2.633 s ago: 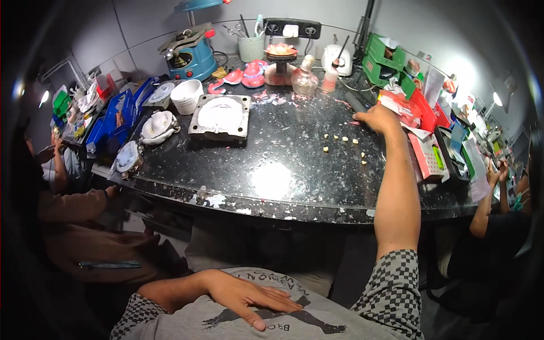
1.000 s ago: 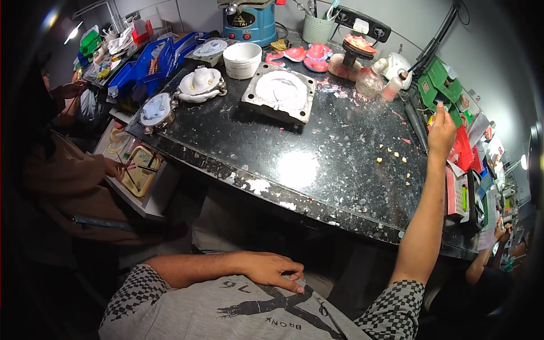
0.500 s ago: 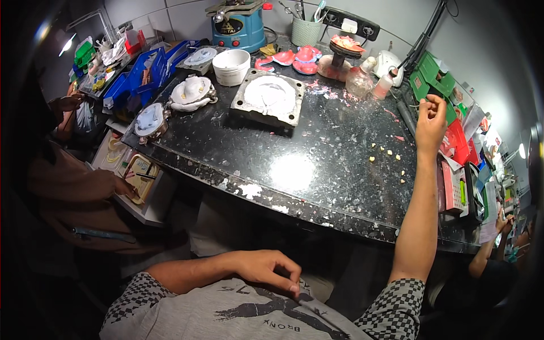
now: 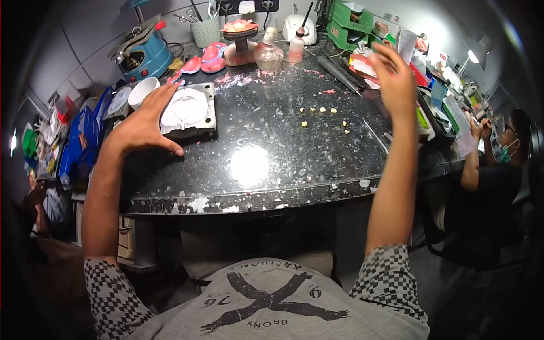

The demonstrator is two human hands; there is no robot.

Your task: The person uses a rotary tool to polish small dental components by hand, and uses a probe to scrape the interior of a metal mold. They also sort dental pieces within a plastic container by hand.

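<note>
Head view: The left hand [image 4: 148, 126] was at 10 o'clock, fingers spread and released, at the 9 o'clock side of the plaster-filled flask [image 4: 188, 110]; contact could not be determined. The right hand [image 4: 395, 79] was raised at 2 o'clock, fingers loosely bent; grip could not be determined. Small cream pieces [image 4: 322, 110] lay on the black bench [image 4: 306, 161] between 1 and 2 o'clock.

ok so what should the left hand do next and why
I'd probably bring the left hand inward to steady the square metal block with the white filling: its fingers are spread along the block's left side, and its thumb points out in front of the near edge. Whether it already touches the block is hard to tell.
</note>
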